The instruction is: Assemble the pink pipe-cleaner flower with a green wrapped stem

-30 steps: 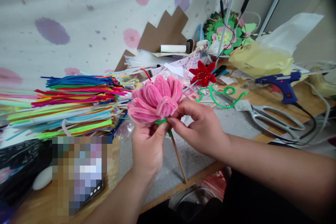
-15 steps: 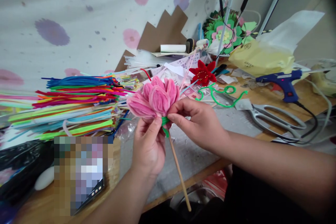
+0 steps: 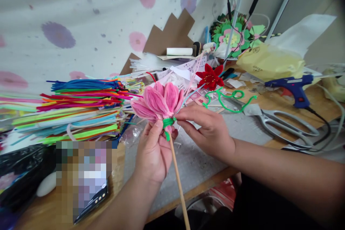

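Note:
A pink pipe-cleaner flower sits on top of a thin wooden stick that slants down toward me. A green pipe cleaner is wound around the flower's base. My left hand is closed on the stick just under the flower, thumb up against the green wrap. My right hand pinches the base of the flower and the green wrap from the right side, fingers pressed together.
A stack of coloured pipe cleaners lies at the left. A red flower and a loose green pipe cleaner lie behind my hands. Large scissors and a blue glue gun are at the right. A phone rests near the table edge.
The flower has turned and tipped more upright, its stick now pointing lower toward me. The green wrap at the base shows more, and my left thumb has risen against it.

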A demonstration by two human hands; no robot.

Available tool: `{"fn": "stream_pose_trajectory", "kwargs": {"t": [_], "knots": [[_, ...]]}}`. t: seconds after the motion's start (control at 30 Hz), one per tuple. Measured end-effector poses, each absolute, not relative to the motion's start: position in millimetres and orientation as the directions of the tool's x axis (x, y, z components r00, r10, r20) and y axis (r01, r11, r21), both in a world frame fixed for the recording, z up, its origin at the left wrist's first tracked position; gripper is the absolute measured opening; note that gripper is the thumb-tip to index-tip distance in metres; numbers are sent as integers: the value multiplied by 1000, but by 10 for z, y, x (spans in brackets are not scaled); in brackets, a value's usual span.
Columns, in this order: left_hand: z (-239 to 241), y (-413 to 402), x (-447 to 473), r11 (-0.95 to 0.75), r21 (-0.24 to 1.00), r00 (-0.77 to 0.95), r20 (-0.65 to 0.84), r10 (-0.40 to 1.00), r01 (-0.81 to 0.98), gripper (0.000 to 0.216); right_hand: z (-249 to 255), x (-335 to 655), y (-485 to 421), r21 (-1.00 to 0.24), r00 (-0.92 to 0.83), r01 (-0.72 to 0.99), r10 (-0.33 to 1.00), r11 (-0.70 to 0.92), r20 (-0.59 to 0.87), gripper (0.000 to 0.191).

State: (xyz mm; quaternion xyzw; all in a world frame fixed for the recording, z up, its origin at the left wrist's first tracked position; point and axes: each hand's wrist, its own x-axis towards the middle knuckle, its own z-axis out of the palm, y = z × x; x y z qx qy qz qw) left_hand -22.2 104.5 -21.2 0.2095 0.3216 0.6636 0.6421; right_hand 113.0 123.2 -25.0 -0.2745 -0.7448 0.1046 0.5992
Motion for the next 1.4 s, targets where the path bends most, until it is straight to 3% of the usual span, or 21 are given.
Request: {"fn": "stream_pose_trajectory", "kwargs": {"t": [0.27, 0.4, 0.5, 0.7, 0.83, 1.07, 1.4], "knots": [[-230, 1004, -177, -2, 726, -48, -42, 998, -688, 8, -209, 1095, 1228, -527, -89, 357, 589, 772, 803, 7], [-238, 979, -153, -7, 738, -71, -55, 996, -674, 14, -212, 1092, 1217, -472, -98, 396, 547, 788, 831, 6], [-247, 975, -142, -13, 733, -80, -57, 995, -680, 15, -249, 1114, 1210, -343, -159, 469, 460, 814, 874, 6], [-263, 1006, -156, -43, 718, -97, -34, 995, -694, 11, -286, 1186, 1206, 65, -405, 636, 261, 769, 876, 18], [-278, 1019, -167, -69, 746, -139, -32, 990, -662, 14, -240, 1196, 1208, 175, -467, 665, 222, 726, 856, 20], [-279, 1002, -150, -126, 801, -214, -3, 977, -585, 19, -165, 1142, 1157, 237, -512, 682, 221, 691, 830, 22], [-259, 1035, -179, -118, 808, -222, -16, 975, -577, 20, -139, 1113, 1177, 187, -578, 625, 288, 758, 763, 28]]}}
